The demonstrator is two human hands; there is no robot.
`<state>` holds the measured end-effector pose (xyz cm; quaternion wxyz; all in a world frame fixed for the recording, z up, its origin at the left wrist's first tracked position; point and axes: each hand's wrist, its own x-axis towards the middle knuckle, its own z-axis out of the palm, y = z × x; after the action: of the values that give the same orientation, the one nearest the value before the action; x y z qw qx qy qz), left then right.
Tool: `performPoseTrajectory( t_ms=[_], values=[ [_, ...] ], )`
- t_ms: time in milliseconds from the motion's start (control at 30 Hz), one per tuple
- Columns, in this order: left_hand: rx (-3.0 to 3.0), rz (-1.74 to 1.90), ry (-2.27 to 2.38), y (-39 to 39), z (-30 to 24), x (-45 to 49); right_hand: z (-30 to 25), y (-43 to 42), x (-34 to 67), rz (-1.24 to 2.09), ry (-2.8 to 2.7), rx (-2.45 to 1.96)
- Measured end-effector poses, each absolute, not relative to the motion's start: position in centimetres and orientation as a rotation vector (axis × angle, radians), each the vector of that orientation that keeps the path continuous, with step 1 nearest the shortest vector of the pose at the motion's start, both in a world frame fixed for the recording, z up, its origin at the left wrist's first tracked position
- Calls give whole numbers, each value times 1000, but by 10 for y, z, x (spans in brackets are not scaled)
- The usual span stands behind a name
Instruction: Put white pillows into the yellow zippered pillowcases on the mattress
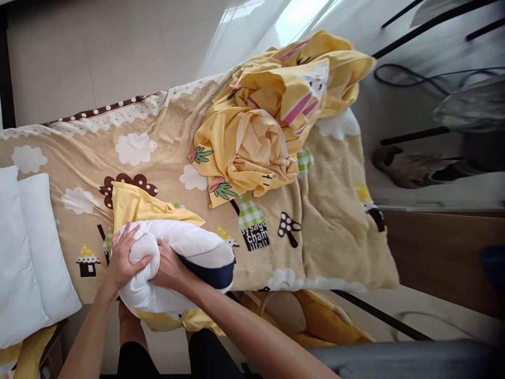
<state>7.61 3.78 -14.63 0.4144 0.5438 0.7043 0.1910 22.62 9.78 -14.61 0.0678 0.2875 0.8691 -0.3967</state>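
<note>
In the head view, a white pillow with a dark blue band is bent over at its left end, near the bed's front edge. My left hand grips the folded end, its thumb across the roll and its fingers over the far side. My right hand is closed on the same fold from the right, with its fingertips tucked out of sight. A yellow cloth, like a pillowcase, shows behind and below the pillow.
A beige patterned blanket covers the bed. Yellow rabbit-print bedding lies heaped at the back right. White pillows rest on the left. Below the front edge hangs more yellow fabric. Dark poles and a cable are at right.
</note>
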Motion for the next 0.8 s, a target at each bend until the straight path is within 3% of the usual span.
performPoseTrajectory(
  t_ms=[133, 233, 333, 400, 600, 667, 733, 800],
  values=[
    [1279, 278, 1803, 28, -147, 72, -95, 85, 266, -1125, 2740, 808],
    [1206, 204, 1850, 13, -148, 67, -57, 95, 348, -1474, 2926, 768],
    [1185, 225, 1848, 1, -144, 65, -61, 113, 428, -1544, 2772, 1593],
    [1192, 231, 1813, -4, -137, 70, -83, 122, 447, -1612, 2627, 1674],
    [1222, 317, 1906, -14, -106, 97, -104, 99, 344, -2063, 2469, 777],
    [946, 454, 2031, -24, -92, 100, -98, 83, 312, -2021, 2457, 998],
    [570, 623, 2187, -38, -77, 102, -98, 69, 295, -1808, 2327, 1372],
    [338, 726, 2332, -51, -65, 105, -102, 59, 287, -1554, 2114, 1457]
  ],
)
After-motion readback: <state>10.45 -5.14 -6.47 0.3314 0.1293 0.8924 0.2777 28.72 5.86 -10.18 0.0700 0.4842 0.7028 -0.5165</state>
